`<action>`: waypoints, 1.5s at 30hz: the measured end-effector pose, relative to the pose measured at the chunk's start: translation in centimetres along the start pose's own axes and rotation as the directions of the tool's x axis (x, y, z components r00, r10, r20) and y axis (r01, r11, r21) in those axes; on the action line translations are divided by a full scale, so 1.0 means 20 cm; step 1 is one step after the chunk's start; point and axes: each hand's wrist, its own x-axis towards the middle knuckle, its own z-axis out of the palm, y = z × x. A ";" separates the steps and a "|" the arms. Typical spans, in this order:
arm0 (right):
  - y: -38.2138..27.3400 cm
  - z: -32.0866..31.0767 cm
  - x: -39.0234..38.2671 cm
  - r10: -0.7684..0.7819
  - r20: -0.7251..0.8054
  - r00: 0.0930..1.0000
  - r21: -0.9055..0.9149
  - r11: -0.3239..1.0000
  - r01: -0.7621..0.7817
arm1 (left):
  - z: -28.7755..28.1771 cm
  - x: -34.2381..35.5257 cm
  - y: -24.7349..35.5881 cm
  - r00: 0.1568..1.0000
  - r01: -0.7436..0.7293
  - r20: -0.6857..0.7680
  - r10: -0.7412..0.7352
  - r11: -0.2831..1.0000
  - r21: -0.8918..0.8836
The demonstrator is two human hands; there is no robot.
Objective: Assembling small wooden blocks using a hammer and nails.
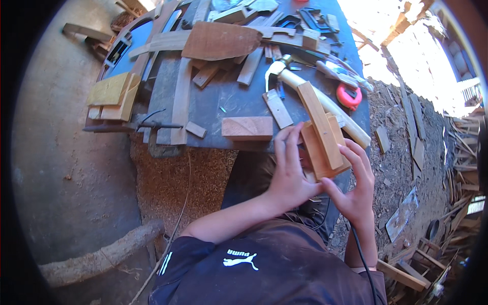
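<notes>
Over the table's near right edge, a small wooden assembly (325, 137) is between my two hands. It looks made of several flat pieces, with a long narrow strip lying lengthwise on top. My left hand (292, 175) grips its left side with the fingers up along the edge. My right hand (360, 185) holds the right side, fingertips at the strip's edge, and both thumbs meet at its near end. A claw hammer (328, 104) lies just beyond, its pale handle passing behind the assembly. Left of my left hand sits a reddish wood block (247, 128); a small flat piece (278, 109) lies beside the hammer.
A dark table (213, 109) carries a brown shaped board (221, 41) and scattered offcuts. A red tape measure (349, 95) rests at its right edge. Yellowish blocks (113, 95) and a metal clamp (157, 125) are at left. A cable (359, 244) hangs by my right forearm.
</notes>
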 end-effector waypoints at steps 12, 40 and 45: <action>-0.03 0.12 0.21 -0.074 -0.044 0.996 -0.351 0.935 0.054 | -0.21 -0.01 -0.06 0.975 -0.134 0.197 0.098 0.975 0.179; -0.04 0.20 0.57 -0.275 0.339 0.900 -0.118 0.936 0.330 | -0.74 0.03 -0.06 0.990 -0.114 0.138 0.032 0.760 0.640; -0.09 0.20 0.59 -0.202 0.398 0.895 -0.229 0.922 0.311 | -0.77 0.08 0.08 0.938 0.339 -0.090 -0.334 0.833 0.437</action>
